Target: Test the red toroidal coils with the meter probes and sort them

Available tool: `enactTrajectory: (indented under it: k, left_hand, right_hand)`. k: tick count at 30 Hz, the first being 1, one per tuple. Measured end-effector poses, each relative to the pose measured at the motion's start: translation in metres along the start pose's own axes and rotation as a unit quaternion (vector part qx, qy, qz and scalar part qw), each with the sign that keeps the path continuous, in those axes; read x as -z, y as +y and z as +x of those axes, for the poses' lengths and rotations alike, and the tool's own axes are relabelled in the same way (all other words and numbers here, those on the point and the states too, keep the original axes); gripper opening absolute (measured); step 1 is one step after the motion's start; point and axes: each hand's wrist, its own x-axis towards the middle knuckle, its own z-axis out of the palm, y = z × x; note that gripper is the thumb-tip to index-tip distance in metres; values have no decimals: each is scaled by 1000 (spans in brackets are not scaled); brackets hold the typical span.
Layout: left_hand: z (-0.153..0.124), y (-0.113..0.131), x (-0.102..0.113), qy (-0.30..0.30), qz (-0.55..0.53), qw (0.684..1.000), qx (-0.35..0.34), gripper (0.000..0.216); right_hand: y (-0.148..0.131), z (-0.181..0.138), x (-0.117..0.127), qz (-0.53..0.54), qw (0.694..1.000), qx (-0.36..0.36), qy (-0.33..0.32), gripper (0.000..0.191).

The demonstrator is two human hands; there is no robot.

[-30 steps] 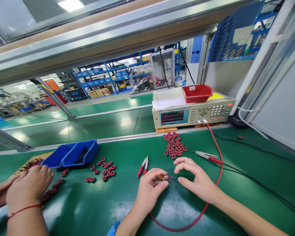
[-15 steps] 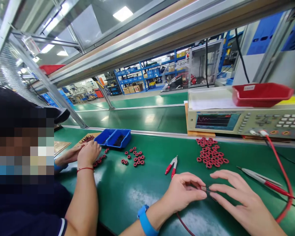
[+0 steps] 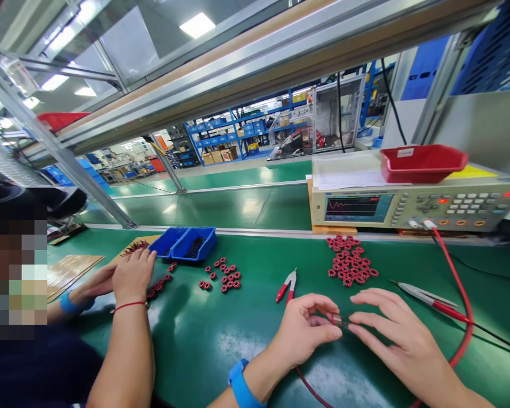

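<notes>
In my left hand point(image 3: 301, 328), the thumb and fingertips pinch a small red part with copper-coloured windings point(image 3: 336, 319), mostly hidden by the fingers. Thin dark wire ends stick out to its right. My right hand point(image 3: 402, 340) has its thumb and index fingertip closed on those wire ends, its other fingers loosely curled. Behind my left hand lies a red-handled test clip point(image 3: 288, 284), its red cable running under my wrist. Another test clip point(image 3: 433, 300) with a grey tip rests beyond my right hand. A cluster of red toothed rings point(image 3: 351, 262) lies ahead of both hands.
A bench meter point(image 3: 416, 207) with a waveform screen stands at the back right, a red tray point(image 3: 423, 163) on top. To the left, a co-worker's hands point(image 3: 131, 275) are near blue bins point(image 3: 193, 243) and more red rings point(image 3: 225, 276). A metal rail crosses above.
The view has turned slightly right, so things appear shifted left. My hands keep nearly the same pose, and a little more of the small part shows between the fingers.
</notes>
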Motion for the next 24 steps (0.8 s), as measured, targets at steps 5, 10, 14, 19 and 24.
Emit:
enactTrajectory:
  k: [5, 10, 14, 19, 24]
  left_hand:
    - [-1, 2, 2, -2, 11, 1000, -1, 35]
    - [-1, 3, 4, -6, 23, 1000, -9, 32]
    - [-1, 3, 4, -5, 27, 999, -20, 30]
    - [-1, 5, 3, -10, 35, 998, -44, 26]
    - [-2, 6, 1, -17, 51, 996, -72, 22]
  right_hand:
    - [-8, 6, 3, -1, 1000, -21, -9, 9]
    - [-12, 9, 3, 1, 1000, -28, -9, 11]
    - [-13, 10, 3, 2, 1000, -17, -9, 11]
    - [-16, 11, 4, -3, 1000, 6, 0, 12]
    - [-20, 12, 6, -4, 999, 29, 14, 13]
